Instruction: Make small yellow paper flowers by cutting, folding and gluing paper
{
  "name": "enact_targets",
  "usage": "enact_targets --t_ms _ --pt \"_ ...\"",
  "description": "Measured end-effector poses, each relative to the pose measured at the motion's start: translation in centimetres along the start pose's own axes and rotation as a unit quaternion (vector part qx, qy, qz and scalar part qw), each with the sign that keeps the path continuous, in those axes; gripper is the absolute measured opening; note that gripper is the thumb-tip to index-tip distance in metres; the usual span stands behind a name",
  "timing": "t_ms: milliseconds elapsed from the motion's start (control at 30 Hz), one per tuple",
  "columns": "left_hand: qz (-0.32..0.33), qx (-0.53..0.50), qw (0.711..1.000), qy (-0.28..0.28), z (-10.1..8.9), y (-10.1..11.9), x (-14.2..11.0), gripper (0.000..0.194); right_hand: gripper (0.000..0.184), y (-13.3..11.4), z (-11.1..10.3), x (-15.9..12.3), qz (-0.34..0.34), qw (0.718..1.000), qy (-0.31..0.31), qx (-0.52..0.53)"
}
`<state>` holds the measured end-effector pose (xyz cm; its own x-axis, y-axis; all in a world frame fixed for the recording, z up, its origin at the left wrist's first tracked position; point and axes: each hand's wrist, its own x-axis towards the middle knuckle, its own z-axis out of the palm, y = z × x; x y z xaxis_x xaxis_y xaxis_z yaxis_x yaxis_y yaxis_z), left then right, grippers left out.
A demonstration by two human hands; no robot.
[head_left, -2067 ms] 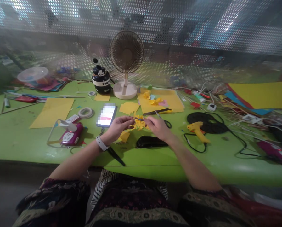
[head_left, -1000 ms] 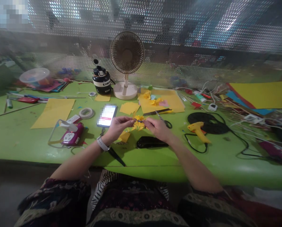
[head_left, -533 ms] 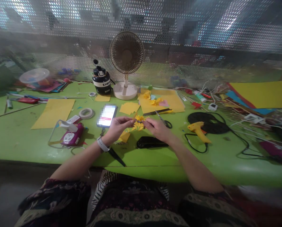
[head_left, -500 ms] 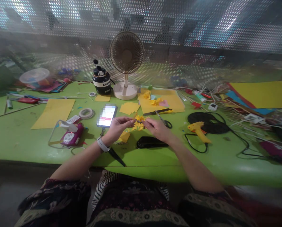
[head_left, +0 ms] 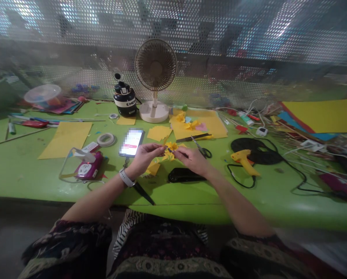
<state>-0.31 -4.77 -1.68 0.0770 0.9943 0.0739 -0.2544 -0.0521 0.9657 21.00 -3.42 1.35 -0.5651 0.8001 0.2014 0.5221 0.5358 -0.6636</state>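
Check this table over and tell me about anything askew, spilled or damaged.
No spill or damage stands out. On the right, a tangle of cables and sticks looks messy, with strands crossing loosely. The glue gun lies on its side rather than standing upright, which looks slightly careless.

The small dark piece pinched by my left hand and right hand is too small for me to judge its material. Yellow petals beside it: paper, matt, creased. Yellow sheet to my left: paper, flat, matt. Table top: smooth, glossy, with light glare. Stapler-like black object: hard, shiny. Glue gun: smooth plastic. Purple power block: plastic, slight gloss. Fan base: smooth white plastic, low sheen. Tub: translucent plastic. My watch strap: smooth, rubbery-looking. My sleeve: patterned cloth, matt. Screen: perforated, metallic-looking.
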Motion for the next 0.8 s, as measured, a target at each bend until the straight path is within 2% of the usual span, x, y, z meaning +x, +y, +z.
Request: enact_targets --t_ms 467,800 --pt "0.012 0.002 1.0 -0.006 0.14 0.05 -0.28 0.027 0.05 0.12 -0.15 0.06 -0.011 1.0 0.004 0.008" --pt "0.015 0.0 1.0 -0.015 0.03 -0.18 -0.22 0.026 0.048 0.2 -0.09 0.08 -0.002 1.0 -0.014 0.019"
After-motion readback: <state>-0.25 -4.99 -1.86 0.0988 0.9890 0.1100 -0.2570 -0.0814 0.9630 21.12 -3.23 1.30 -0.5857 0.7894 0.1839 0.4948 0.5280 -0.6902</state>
